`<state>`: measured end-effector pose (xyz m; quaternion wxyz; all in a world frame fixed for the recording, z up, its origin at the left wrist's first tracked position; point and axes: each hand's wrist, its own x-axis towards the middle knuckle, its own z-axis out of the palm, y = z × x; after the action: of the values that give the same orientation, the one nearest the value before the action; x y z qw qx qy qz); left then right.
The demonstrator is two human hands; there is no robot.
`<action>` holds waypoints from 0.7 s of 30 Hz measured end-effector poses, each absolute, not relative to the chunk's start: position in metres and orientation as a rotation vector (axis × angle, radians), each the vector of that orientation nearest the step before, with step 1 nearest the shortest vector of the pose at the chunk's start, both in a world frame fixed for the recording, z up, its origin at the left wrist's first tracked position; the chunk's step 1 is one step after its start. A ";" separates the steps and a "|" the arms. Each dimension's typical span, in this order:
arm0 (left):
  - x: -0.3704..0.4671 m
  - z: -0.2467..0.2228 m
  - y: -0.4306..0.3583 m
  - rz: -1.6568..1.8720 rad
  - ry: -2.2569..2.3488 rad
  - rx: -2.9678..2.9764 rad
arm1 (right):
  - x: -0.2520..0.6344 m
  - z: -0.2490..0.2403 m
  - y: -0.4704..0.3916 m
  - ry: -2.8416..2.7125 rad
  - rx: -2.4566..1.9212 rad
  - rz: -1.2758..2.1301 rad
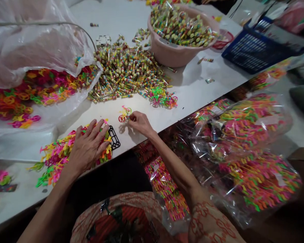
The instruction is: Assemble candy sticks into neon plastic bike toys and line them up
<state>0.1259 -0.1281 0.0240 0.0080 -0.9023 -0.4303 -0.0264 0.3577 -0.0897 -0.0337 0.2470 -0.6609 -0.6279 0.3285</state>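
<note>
My left hand (90, 145) lies with fingers spread on a pile of small coloured plastic pieces (60, 148) near the table's front edge. A black plastic lattice frame (114, 137) sticks out beside its fingertips. To the right, my right hand (140, 122) pinches a small bunch of plastic pieces (124, 114) in red, yellow, green and pink. These have ring-shaped and thin parts; their exact kind is too small to tell. Beyond both hands spreads a heap of small multicoloured wrapped tubes (126, 67). More bright pieces (160, 97) lie at its near right edge.
A pink basin (167, 52) full of similar tubes stands at the back, with a blue basket (255, 47) right of it. A clear plastic bag (40, 44) with coloured pieces lies open at left. Filled clear bags (255, 125) are stacked below the table's right edge.
</note>
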 end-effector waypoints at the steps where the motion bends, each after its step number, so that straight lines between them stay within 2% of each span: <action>1: 0.126 0.025 -0.128 -0.075 -1.345 -2.820 | 0.352 -0.037 -0.095 -1.653 -1.726 0.968; 10: 0.125 0.023 -0.128 -0.072 -1.354 -2.826 | 0.314 -0.049 -0.126 -1.346 -1.304 1.411; 14: 0.125 0.023 -0.128 -0.098 -1.344 -2.828 | 0.311 -0.047 -0.139 -1.577 -1.228 1.301; 21: 0.126 0.021 -0.128 -0.135 -1.367 -2.846 | 0.304 -0.031 -0.144 -2.181 -1.501 1.102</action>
<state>0.1259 -0.1281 0.0213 -0.0091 -0.9005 -0.4326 -0.0429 0.3043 -0.1438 -0.0307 0.1366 -0.5185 -0.7533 0.3807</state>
